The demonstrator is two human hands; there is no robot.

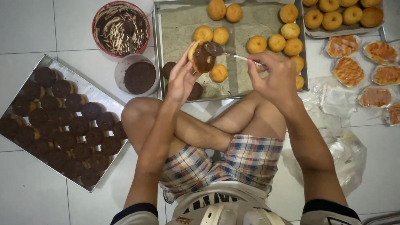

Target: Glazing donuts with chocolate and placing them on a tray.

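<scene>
The left hand [181,80] held a donut [201,57] over the middle tray [179,24], fingers curled round it, while the right hand [274,76] pinched a spoon [233,54] spreading chocolate across its top. By my reckoning the work was about two-thirds done: the left tray [97,95] sat packed with coated donuts, roughly a dozen plain ones [268,41] waited, and more filled the far tray [339,31]. The chocolate bowl [121,27] looked nearly scraped out; wrapped pastries [376,73] ran off the right edge
</scene>
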